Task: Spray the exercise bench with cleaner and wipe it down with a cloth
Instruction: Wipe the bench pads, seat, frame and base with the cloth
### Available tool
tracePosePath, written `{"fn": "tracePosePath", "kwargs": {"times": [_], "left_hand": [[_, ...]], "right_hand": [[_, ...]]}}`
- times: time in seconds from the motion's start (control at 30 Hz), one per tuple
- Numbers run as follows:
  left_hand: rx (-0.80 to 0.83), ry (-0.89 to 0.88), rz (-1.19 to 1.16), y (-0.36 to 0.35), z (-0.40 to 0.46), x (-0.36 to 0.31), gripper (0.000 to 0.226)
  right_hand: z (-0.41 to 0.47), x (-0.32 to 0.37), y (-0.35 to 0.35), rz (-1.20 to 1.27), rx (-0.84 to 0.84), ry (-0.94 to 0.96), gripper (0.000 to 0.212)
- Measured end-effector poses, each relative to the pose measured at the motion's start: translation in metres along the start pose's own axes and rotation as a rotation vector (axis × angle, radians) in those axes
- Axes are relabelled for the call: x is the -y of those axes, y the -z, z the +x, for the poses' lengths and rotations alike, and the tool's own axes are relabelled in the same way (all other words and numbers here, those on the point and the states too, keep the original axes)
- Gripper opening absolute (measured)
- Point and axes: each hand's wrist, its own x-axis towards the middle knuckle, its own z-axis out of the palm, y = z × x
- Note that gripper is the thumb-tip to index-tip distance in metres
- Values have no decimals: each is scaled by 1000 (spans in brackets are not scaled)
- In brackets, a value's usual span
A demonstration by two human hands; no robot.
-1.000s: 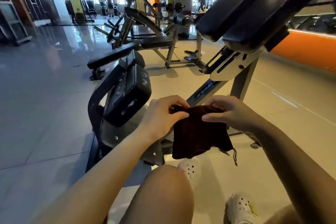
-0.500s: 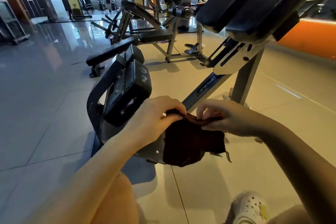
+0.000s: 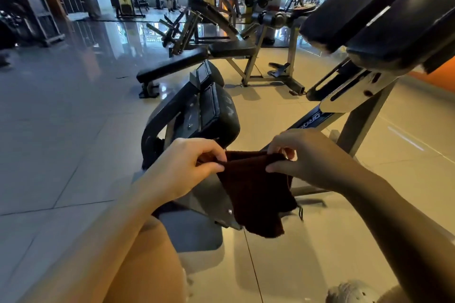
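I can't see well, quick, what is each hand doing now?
Left hand: pinching the dark cloth's top edge.
Right hand: pinching the same cloth's top edge.

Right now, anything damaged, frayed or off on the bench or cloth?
Two small things. The near edge of the upper pad looks worn, with a pale, ragged strip where the black cover ends. The dark cloth, pinched along its top by the left hand and right hand, has a loose thread dangling at its lower right corner. No spills visible.
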Motion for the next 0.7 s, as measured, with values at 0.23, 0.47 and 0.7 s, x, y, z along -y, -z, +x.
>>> {"fn": "tracePosePath", "kwargs": {"times": [0.23, 0.47, 0.7], "left_hand": [[-310, -99, 91, 11, 11, -1, 20], [-633, 23, -8, 17, 67, 34, 31], [-601, 176, -95, -16, 77, 89, 58]], "right_hand": [[24, 21, 8, 316, -396, -225, 38], [122, 19, -22, 450, -470, -95, 19], [139, 8, -70, 654, -334, -23, 47]]}}
